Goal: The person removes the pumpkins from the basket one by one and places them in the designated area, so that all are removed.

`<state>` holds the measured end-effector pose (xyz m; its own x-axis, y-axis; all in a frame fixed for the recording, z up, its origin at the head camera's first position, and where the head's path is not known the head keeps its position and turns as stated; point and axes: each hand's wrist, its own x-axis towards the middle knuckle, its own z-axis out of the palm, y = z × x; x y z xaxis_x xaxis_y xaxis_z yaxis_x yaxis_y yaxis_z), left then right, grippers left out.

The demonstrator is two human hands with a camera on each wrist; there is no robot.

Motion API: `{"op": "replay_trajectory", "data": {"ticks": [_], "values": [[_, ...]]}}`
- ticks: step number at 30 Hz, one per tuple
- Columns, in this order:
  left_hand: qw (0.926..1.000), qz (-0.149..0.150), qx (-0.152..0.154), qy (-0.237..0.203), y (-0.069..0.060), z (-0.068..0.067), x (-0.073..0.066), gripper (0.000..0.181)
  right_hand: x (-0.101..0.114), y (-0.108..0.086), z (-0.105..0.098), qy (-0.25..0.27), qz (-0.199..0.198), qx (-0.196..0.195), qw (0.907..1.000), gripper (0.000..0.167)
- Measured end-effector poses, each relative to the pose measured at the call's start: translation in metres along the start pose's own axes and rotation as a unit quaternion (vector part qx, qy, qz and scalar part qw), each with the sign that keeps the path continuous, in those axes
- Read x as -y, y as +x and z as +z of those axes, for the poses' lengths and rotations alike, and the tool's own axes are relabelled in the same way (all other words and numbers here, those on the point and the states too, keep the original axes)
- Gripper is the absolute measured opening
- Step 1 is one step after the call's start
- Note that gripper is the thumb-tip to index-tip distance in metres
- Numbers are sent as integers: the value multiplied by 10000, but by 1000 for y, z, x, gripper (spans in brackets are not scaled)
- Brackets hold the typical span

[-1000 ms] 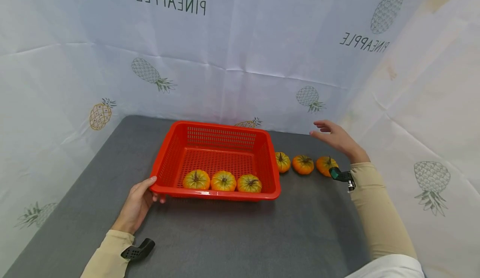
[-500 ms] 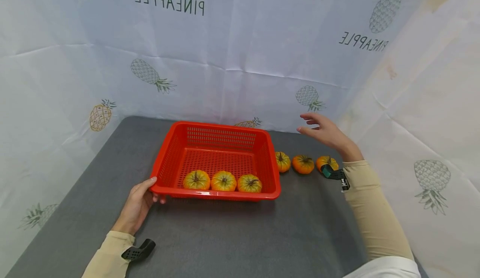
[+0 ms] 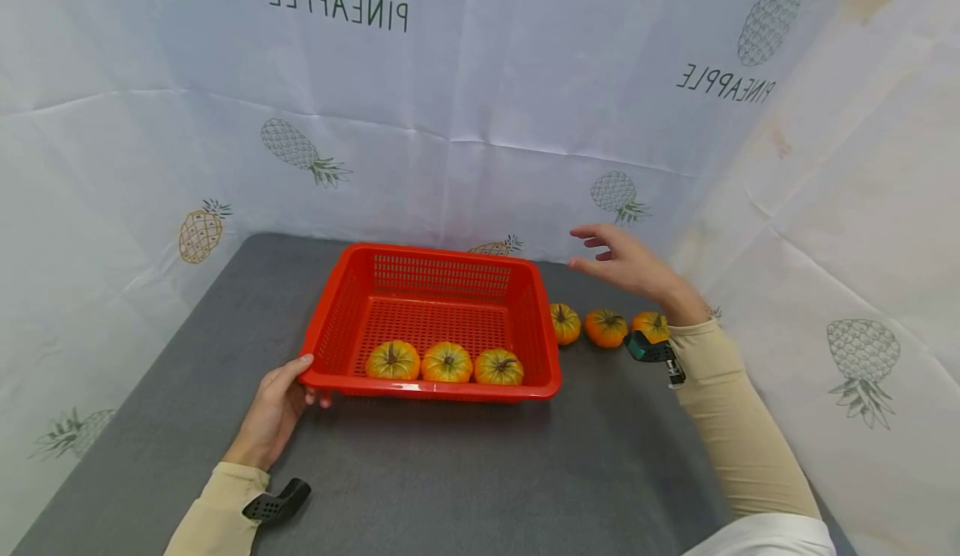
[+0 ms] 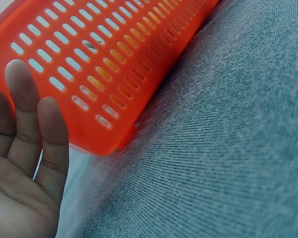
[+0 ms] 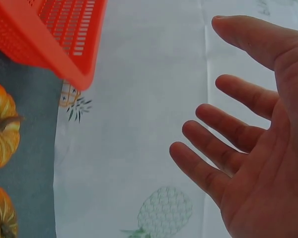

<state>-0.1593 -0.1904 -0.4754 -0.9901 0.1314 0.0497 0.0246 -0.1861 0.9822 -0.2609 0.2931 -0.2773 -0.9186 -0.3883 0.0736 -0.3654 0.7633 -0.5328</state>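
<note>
Head view, far left: what do I log?

"I log the left hand [image 3: 274, 414] gripping the near-left corner of the red basket [image 3: 435, 388], thumb over the rim, fingers below."

"Contents?"

"Three pumpkins [image 3: 447, 363] in a row along the near wall. Basket and row unchanged over the last second."

"Further right?"

"Three loose pumpkins [image 3: 606, 328] outside the right wall, the last partly covered by the wrist strap [image 3: 648, 348]. Above them, the right hand [image 3: 626, 264], fingers relaxed, holding nothing. Change: it has shifted left, nearer the basket's right rim, not touching it."

"Meaning?"

"My judgement: second hand near, but the basket is held from one side only."
</note>
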Motion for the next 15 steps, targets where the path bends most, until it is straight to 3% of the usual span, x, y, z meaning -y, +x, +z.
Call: {"op": "replay_trajectory", "data": {"ticks": [15], "values": [[9999,-84,-112,53,1,0,3,41,22,8,18,3,-201,377,9991,60]]}}
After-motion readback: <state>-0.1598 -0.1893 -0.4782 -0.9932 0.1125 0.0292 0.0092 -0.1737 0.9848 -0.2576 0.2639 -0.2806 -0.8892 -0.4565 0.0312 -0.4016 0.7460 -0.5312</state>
